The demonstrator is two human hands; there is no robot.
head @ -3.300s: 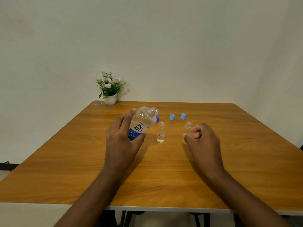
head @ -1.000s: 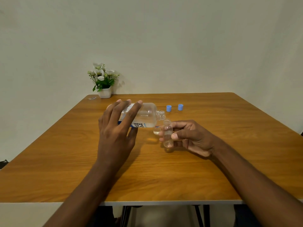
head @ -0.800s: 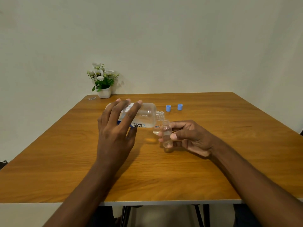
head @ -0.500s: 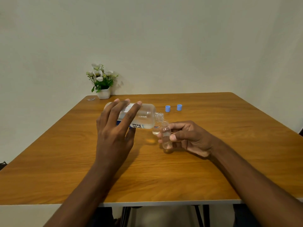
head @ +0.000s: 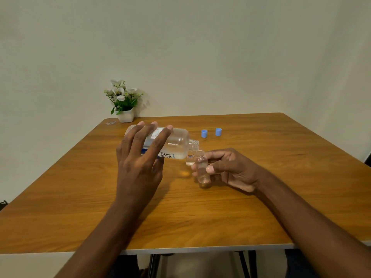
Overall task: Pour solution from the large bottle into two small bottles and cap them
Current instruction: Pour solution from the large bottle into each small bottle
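My left hand [head: 140,157] grips the large clear bottle [head: 176,144], tipped nearly flat with its open neck pointing right. Its mouth hangs just over the mouth of a small clear bottle [head: 201,167], which my right hand [head: 230,167] holds upright slightly above the wooden table [head: 281,197]. A second small bottle [head: 190,160], with liquid in its bottom and a small label, stands on the table just behind, partly hidden by the large bottle. Two light-blue small caps [head: 204,133] [head: 218,132] rest farther back.
A white pot of flowers [head: 124,105] sits at the table's far left corner, with a small clear scrap [head: 110,123] beside it. The wall rises right behind the table. The table's front edge lies close to my forearms.
Since 3.3 s ago my right hand picked up the empty small bottle and my left hand tipped the large bottle over it. Over the last second both hands stay almost still.
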